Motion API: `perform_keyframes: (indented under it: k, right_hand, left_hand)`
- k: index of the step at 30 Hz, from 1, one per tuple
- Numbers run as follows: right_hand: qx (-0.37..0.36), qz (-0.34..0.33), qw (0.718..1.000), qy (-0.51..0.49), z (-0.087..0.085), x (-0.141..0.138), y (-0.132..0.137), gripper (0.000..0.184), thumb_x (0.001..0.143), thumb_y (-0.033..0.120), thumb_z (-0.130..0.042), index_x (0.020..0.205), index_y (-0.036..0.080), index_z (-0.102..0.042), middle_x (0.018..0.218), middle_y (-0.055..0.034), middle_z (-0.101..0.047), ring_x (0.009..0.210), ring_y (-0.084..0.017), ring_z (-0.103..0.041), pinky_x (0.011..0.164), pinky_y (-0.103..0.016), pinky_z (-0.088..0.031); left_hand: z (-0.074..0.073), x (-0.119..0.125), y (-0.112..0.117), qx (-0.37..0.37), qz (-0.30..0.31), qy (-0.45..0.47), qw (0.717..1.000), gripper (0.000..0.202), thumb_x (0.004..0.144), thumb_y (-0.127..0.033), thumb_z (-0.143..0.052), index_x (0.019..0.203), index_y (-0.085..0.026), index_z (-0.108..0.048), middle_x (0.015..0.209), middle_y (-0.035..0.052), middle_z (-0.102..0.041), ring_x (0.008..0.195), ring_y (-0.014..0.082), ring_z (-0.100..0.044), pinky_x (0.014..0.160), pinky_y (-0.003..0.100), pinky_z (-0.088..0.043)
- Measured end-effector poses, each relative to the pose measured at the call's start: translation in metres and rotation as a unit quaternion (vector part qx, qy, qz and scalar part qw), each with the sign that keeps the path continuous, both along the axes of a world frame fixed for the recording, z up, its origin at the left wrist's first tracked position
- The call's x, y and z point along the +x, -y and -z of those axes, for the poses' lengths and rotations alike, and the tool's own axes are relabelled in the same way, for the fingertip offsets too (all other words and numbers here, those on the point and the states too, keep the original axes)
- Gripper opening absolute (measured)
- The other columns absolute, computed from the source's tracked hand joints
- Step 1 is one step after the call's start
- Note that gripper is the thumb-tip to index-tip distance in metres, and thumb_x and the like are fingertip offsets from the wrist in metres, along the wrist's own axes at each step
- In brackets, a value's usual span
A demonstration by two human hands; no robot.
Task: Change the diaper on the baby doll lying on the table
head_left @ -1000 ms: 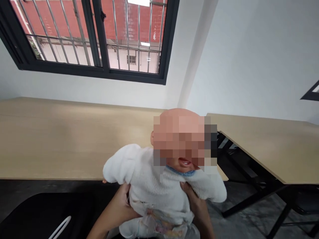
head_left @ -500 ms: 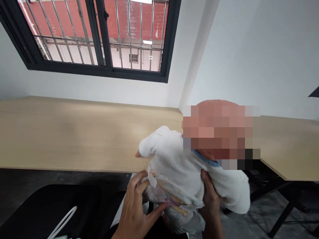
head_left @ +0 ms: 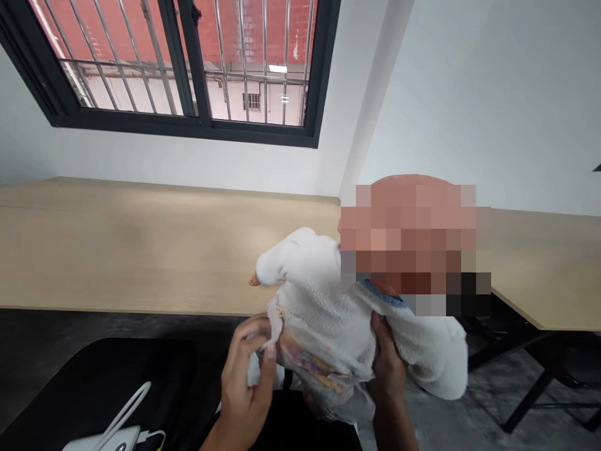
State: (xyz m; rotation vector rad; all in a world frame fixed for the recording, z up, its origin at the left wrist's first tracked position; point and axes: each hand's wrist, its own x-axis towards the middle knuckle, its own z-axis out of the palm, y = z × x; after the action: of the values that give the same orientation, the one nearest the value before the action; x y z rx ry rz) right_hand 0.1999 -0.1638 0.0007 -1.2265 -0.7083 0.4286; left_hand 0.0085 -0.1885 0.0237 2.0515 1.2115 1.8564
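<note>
Here, from the head camera, a person holds a baby doll [head_left: 323, 294] upright in the air, just in front of the near edge of a long pale wooden table [head_left: 117, 250]. The doll wears a white fleece top and a patterned nappy [head_left: 310, 360]. It leans towards the person's right, and one of its sleeves reaches out over the table edge.

The right hand [head_left: 387, 369] is wrapped round the doll's side beneath its arm. The thumb lies on the chest; the other fingers are hidden behind the body. This hand carries the doll.

The left hand [head_left: 246, 382] has changed most. A second ago it gripped the doll's other side, and half a second ago it lay spread against the nappy. Now its thumb and forefinger are closed in a pinch on a loose flap of the nappy at the hip, with the other fingers curled loosely. The support has thus passed to the right hand alone, and the left is free to work the nappy.

At bottom left a white power bank [head_left: 103, 438] with a looped cable [head_left: 126, 410] lies on a dark surface [head_left: 94, 376]. A barred window [head_left: 188, 62] is above the table.
</note>
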Motion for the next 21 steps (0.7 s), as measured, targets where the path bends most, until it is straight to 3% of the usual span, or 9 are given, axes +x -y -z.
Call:
perform_keyframes:
  k: [2, 4, 6, 9, 12, 15, 21]
  right_hand:
    - [0.013, -0.001, 1.000, -0.017, -0.003, 0.000, 0.000, 0.051, 0.065, 0.044, -0.070, 0.106, 0.014, -0.071, 0.127, -0.0084, -0.060, 0.131, -0.032, -0.040, 0.104, -0.043, -0.042]
    - [0.019, -0.009, 0.999, -0.048, -0.010, -0.002, 0.000, 0.049, 0.065, 0.042, -0.072, 0.106, 0.014, -0.071, 0.127, -0.0073, -0.060, 0.131, -0.031, -0.042, 0.105, -0.043, -0.042]
    - [0.016, -0.024, 0.996, -0.087, -0.018, -0.005, 0.001, 0.050, 0.067, 0.039, -0.073, 0.110, 0.015, -0.068, 0.127, -0.0065, -0.060, 0.129, -0.029, -0.045, 0.109, -0.042, -0.039]
    - [0.011, -0.035, 0.992, -0.121, -0.029, -0.012, 0.002, 0.058, 0.070, 0.039, -0.073, 0.121, 0.016, -0.062, 0.132, -0.0065, -0.057, 0.129, -0.027, -0.046, 0.113, -0.043, -0.032]
    - [0.028, -0.024, 0.990, -0.139, -0.033, -0.019, 0.002, 0.067, 0.070, 0.043, -0.072, 0.130, 0.018, -0.055, 0.139, -0.0048, -0.050, 0.131, -0.026, -0.043, 0.114, -0.044, -0.030]
    - [0.042, -0.007, 0.989, -0.141, -0.033, -0.024, 0.002, 0.067, 0.070, 0.043, -0.074, 0.131, 0.023, -0.054, 0.142, 0.0002, -0.047, 0.133, -0.024, -0.040, 0.116, -0.042, -0.025]
    - [0.029, 0.000, 0.992, -0.125, -0.032, -0.028, 0.004, 0.052, 0.070, 0.045, -0.074, 0.118, 0.029, -0.063, 0.137, 0.0057, -0.051, 0.135, -0.023, -0.038, 0.119, -0.041, -0.018]
  left_hand:
    - [0.000, -0.002, -0.003, -0.052, -0.003, 0.096, 0.994, 0.014, 0.090, -0.008, -0.046, 0.096, -0.020, -0.052, 0.102, 0.0046, -0.056, 0.099, 0.0137, -0.059, 0.083, 0.024, -0.050]
    - [0.001, -0.005, -0.007, -0.031, -0.027, 0.143, 0.989, 0.018, 0.086, -0.009, -0.055, 0.099, -0.020, -0.049, 0.106, 0.0053, -0.055, 0.105, 0.0161, -0.058, 0.089, 0.029, -0.050]
    - [0.001, -0.009, -0.009, 0.060, -0.074, 0.102, 0.990, 0.034, 0.075, -0.006, -0.068, 0.101, -0.019, -0.050, 0.111, 0.0067, -0.054, 0.112, 0.0217, -0.055, 0.096, 0.037, -0.047]
    - [-0.001, -0.009, -0.003, 0.182, -0.122, -0.071, 0.973, 0.042, 0.064, -0.002, -0.077, 0.099, -0.016, -0.059, 0.103, 0.0053, -0.057, 0.109, 0.0236, -0.054, 0.095, 0.037, -0.046]
    - [-0.005, 0.000, 0.005, 0.163, -0.041, -0.171, 0.971, 0.022, 0.075, -0.022, -0.075, 0.095, -0.018, -0.066, 0.093, 0.0047, -0.063, 0.102, 0.0231, -0.052, 0.092, 0.037, -0.045]
    - [-0.007, 0.011, 0.010, 0.092, 0.044, -0.168, 0.981, 0.026, 0.080, -0.039, -0.069, 0.097, -0.019, -0.066, 0.090, 0.0045, -0.066, 0.097, 0.0224, -0.051, 0.088, 0.035, -0.044]
    - [-0.010, 0.018, 0.008, 0.013, 0.086, -0.119, 0.989, 0.012, 0.079, -0.015, -0.071, 0.084, -0.021, -0.062, 0.076, -0.0007, -0.066, 0.084, 0.0174, -0.052, 0.079, 0.030, -0.043]
